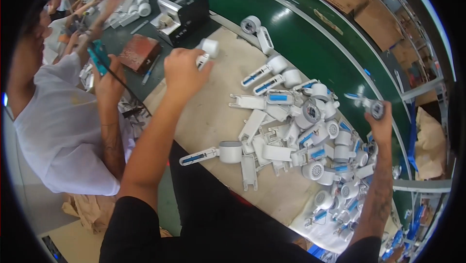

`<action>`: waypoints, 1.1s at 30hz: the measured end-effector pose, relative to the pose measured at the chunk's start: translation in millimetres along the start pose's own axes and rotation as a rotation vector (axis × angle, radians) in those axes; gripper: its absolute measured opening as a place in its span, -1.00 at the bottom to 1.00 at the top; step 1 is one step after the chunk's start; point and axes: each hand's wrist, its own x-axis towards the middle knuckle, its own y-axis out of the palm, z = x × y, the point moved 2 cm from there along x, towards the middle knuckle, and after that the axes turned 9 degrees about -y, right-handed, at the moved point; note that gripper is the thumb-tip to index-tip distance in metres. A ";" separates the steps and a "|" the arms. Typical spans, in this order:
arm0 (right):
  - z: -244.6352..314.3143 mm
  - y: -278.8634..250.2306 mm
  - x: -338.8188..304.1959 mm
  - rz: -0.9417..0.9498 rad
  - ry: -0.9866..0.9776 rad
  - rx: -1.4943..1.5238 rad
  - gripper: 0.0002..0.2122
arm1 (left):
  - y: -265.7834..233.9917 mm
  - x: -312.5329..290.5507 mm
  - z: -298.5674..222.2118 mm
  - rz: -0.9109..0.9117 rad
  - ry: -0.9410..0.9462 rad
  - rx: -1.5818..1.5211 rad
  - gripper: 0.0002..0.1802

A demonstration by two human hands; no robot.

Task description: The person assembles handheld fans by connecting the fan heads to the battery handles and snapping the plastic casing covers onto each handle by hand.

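Note:
My left hand (187,74) is closed around a white handheld fan body (209,47), raised over the far left of the cloth-covered bench (213,85). At the right, my right hand (382,123) grips another fan body (375,109) by its round grey head; its opened handle points left and shows a blue strip. Between my arms lies a heap of white fan bodies (310,112) and loose handle covers (252,126). One fan body (230,152) with an open handle lies apart at the near left edge, close to my lap.
A black-and-silver machine (182,13) stands at the far left beside a reddish block (139,51). A green conveyor belt (276,13) curves behind the bench, with a fan body (251,25) at its edge. On the left, a co-worker in a white shirt (73,127) holds a teal tool (99,56).

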 end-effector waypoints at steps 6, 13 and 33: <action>141.4 -47.6 -53.4 -0.009 -0.174 0.511 -0.42 | -55.5 -85.5 -83.5 0.204 -0.151 -1.151 -0.90; 216.5 28.1 -148.4 0.366 0.183 1.284 -0.21 | -45.6 -198.5 -157.0 1.314 -0.929 -1.905 -0.48; 251.8 69.1 -157.8 0.080 0.287 1.328 -0.46 | -73.2 -209.6 -134.4 1.258 -0.927 -2.040 -0.64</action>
